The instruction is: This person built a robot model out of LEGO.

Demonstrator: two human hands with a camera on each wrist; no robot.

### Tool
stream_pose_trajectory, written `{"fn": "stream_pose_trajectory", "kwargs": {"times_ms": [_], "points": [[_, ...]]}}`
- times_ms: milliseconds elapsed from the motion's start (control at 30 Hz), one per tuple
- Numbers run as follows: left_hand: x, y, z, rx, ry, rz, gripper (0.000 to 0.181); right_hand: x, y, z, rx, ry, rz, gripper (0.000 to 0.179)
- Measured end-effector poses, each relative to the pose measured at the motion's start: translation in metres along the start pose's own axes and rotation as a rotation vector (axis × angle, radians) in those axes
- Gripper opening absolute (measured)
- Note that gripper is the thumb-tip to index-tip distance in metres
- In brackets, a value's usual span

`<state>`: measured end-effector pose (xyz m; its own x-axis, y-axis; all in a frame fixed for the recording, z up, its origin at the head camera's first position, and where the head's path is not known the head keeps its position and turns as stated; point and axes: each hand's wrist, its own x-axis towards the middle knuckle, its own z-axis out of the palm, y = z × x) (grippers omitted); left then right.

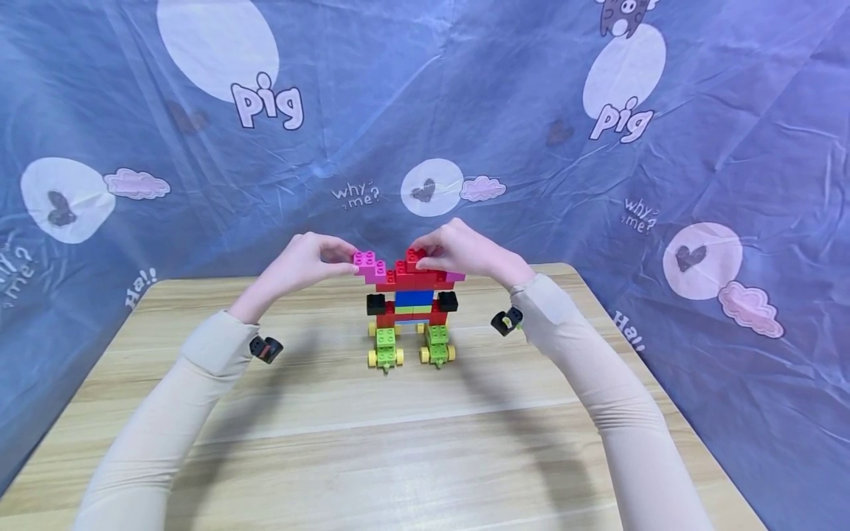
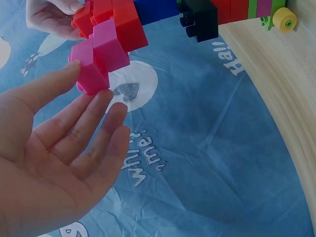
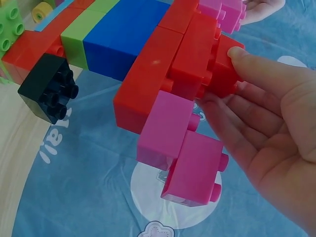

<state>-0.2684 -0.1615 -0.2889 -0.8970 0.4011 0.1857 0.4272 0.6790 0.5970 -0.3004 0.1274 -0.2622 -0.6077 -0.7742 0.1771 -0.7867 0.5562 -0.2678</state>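
Observation:
A figure of toy building bricks stands upright on the table, with a blue brick (image 1: 414,299) in its middle and red bricks above and below. My left hand (image 1: 307,259) pinches the outer pink brick (image 2: 89,66) of a stepped pair on the figure's left side, thumb on one face and fingertips on the other. My right hand (image 1: 460,251) holds the small red brick (image 3: 226,66) at the very top between thumb and fingers. Another stepped pink pair (image 3: 192,168) juts out below that hand. Black bricks (image 1: 448,301) stick out at both sides.
Two green wheeled bases (image 1: 385,339) with yellow wheels carry the figure on the wooden table (image 1: 319,442). A blue printed cloth (image 1: 372,88) hangs behind and beside the table. Small black devices (image 1: 266,349) sit at both wrists.

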Motion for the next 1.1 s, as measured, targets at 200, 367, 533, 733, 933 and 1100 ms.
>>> {"fn": "stream_pose_trajectory", "kwargs": {"times_ms": [200, 367, 533, 733, 933, 1100], "points": [[-0.0006, -0.0001, -0.0009, -0.001, -0.002, -0.006, 0.037, 0.0016, -0.0019, 0.0021, -0.037, 0.008, -0.013, 0.030], [-0.0011, -0.0004, -0.0025, -0.002, -0.007, -0.024, 0.038, 0.0030, -0.0042, 0.0026, -0.070, 0.013, -0.026, 0.030], [-0.0012, 0.0006, -0.0028, -0.005, -0.013, -0.024, 0.038, 0.0019, -0.0027, 0.0016, -0.053, 0.012, -0.029, 0.032], [-0.0004, 0.0006, -0.0019, -0.008, -0.007, -0.017, 0.037, 0.0018, -0.0023, -0.0013, -0.004, -0.006, -0.023, 0.034], [-0.0001, -0.0004, -0.0006, -0.005, -0.007, -0.015, 0.037, 0.0031, -0.0012, -0.0034, -0.010, -0.042, -0.023, 0.034], [0.0007, -0.0005, 0.0002, -0.003, -0.005, -0.011, 0.037, 0.0034, -0.0014, -0.0048, -0.030, -0.053, -0.041, 0.031]]}}
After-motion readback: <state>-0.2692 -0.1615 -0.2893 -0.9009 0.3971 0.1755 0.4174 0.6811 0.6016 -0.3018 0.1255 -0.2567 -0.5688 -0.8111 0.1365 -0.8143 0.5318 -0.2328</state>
